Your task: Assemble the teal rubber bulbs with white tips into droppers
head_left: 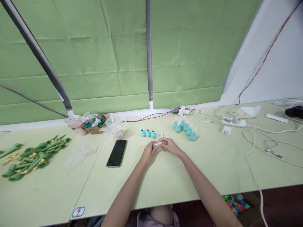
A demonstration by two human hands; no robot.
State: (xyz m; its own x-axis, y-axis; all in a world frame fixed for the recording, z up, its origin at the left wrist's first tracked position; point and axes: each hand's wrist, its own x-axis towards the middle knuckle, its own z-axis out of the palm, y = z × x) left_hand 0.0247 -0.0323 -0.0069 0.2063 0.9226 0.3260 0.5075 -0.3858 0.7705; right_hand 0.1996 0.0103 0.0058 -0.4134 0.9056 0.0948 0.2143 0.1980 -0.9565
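My left hand (149,151) and my right hand (171,146) meet over the middle of the table, fingers closed on a small whitish, translucent piece (157,144). Its exact kind is too small to make out. Just beyond my fingers lie a few tiny white bits (162,136), partly hidden by the right hand. Three small turquoise pots (148,133) with open necks stand in a row behind my left hand. Farther right, several more turquoise pots (188,131) stand in a cluster, each with a whitish, see-through piece at the top.
A black phone (116,153) lies left of my arms. Farther left are green horn-shaped pieces (35,157), a clear plastic bag (80,155), a cardboard box (95,128) and drink cups (77,125). On the right, a power strip (233,122) and white cables (254,138) spread out.
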